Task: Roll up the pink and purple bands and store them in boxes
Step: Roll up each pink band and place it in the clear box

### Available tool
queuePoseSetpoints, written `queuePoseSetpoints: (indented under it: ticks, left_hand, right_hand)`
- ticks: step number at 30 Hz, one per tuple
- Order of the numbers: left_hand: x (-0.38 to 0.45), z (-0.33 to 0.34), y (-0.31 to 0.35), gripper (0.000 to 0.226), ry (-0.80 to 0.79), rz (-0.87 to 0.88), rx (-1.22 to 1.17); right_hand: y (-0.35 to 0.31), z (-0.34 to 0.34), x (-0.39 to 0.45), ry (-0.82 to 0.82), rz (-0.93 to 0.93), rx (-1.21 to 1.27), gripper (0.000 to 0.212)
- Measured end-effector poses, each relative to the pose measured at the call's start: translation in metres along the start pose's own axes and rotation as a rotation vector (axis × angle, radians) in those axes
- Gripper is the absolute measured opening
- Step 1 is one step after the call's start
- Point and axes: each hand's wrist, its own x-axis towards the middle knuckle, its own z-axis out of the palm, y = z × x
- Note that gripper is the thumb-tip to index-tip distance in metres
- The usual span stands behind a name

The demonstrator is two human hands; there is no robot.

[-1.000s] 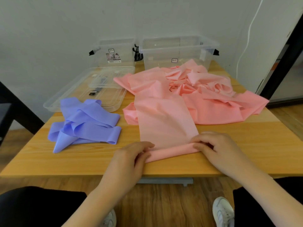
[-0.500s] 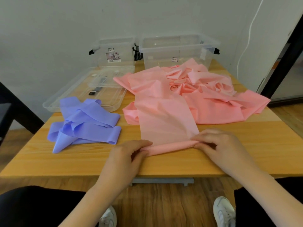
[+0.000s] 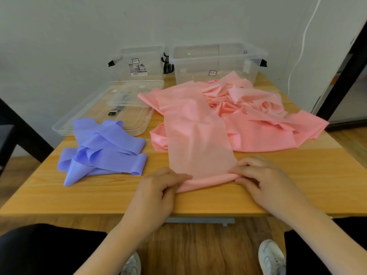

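Both hands, left hand (image 3: 156,187) and right hand (image 3: 264,181), pinch the pink band (image 3: 198,139) roll (near table edge (image 3: 119,209)).

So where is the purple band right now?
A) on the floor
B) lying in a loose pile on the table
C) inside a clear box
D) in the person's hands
B. The purple band lies in a loose heap on the table, untouched, while the left hand and right hand both grip the rolled end of the pink band.

Matt pink band (image 3: 198,139), grained wooden table (image 3: 111,193)
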Motion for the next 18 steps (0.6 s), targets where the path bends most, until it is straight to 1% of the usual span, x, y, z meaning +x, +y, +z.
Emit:
queuePoseSetpoints:
  ticks: [2, 4, 7, 8, 10, 12, 14, 15, 18]
  left_hand:
    - [0.001, 0.001, 0.000, 0.033, 0.018, -0.007, 0.025]
    - [0.001, 0.002, -0.001, 0.030, 0.017, -0.003, 0.063]
    - [-0.002, 0.002, -0.004, 0.024, -0.048, 0.033, 0.194]
    - [-0.003, 0.002, -0.004, 0.025, -0.068, 0.044, 0.254]
    - [-0.003, 0.001, -0.005, 0.036, -0.080, 0.070, 0.308]
    - [-0.002, 0.001, -0.003, 0.037, -0.067, 0.064, 0.245]
    - [-0.001, 0.000, -0.002, 0.027, -0.032, 0.061, 0.156]
    - [-0.001, 0.001, -0.003, 0.022, -0.002, 0.057, 0.137]
    - [-0.001, 0.001, -0.004, 0.024, 0.044, 0.025, 0.135]
  right_hand:
    - [-0.002, -0.002, -0.001, 0.033, 0.064, 0.071, 0.022]
    - [-0.002, -0.003, -0.002, 0.027, 0.115, 0.128, 0.027]
    - [-0.001, -0.002, -0.002, 0.004, 0.129, 0.098, 0.031]
    - [-0.001, -0.001, -0.001, 0.007, 0.121, 0.079, 0.029]
    - [-0.001, -0.003, 0.000, 0.015, 0.111, 0.085, 0.017]
    - [0.001, -0.008, 0.001, -0.030, 0.119, 0.110, 0.012]
    - [0.003, -0.011, 0.001, -0.103, 0.102, 0.114, 0.021]
    - [0.004, -0.011, 0.001, -0.109, 0.095, 0.111, 0.024]
    - [0.002, -0.009, 0.000, -0.008, 0.126, 0.133, 0.023]
